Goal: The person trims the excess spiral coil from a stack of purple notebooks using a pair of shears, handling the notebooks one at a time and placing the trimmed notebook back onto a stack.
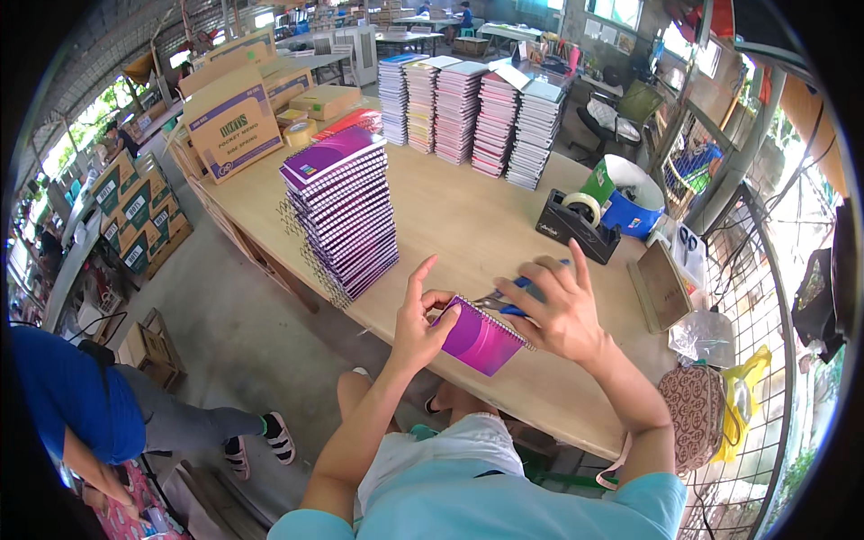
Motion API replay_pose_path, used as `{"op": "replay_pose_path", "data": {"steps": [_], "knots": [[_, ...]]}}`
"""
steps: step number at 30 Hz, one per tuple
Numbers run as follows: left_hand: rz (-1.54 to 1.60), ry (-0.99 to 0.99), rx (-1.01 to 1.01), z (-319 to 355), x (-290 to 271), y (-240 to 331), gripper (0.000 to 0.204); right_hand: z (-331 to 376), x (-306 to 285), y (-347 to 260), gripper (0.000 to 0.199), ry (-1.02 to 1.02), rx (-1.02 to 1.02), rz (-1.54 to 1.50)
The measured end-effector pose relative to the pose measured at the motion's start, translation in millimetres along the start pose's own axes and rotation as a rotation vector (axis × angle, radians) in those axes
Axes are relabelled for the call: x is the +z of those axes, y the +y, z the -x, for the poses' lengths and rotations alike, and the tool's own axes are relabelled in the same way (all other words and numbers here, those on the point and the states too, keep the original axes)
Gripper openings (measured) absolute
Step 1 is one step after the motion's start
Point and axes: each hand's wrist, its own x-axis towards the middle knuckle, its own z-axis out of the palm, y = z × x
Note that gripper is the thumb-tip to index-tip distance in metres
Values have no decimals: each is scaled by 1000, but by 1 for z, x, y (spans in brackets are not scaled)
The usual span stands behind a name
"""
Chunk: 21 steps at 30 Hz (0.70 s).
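Note:
My left hand [421,326] pinches a small purple spiral notebook [477,340] by its left side, thumb on the cover and index finger raised. Its wire binding runs along the upper edge, above the front of the table. Curled at the binding's right end is my right hand [560,306], index finger pointing up. Blue-handled pliers [514,310] lie among its fingers, jaws close to the binding; the grip is partly hidden. Beyond my left hand stands a tall stack of purple spiral notebooks [346,216], wire ends sticking out on the left.
Stacked paper pads [454,112] line the table's far side. A black tape dispenser [578,225] and a blue-green container [621,196] stand at the right. An open carton [229,126] sits far left. Another person [76,387] is at my left; a wire grille [742,360] borders the right.

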Motion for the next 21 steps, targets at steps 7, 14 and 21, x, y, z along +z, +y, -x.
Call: {"op": "replay_pose_path", "data": {"steps": [7,14,21], "knots": [[2,-18,-27,8,-5,7,80,-27,7,6,43,79,-369,184],[-226,77,148,11,5,0,78,-18,7,2,34,-420,136,-278],[-182,44,40,19,-26,-15,74,96,44,16,34,-185,402,-272]]}}
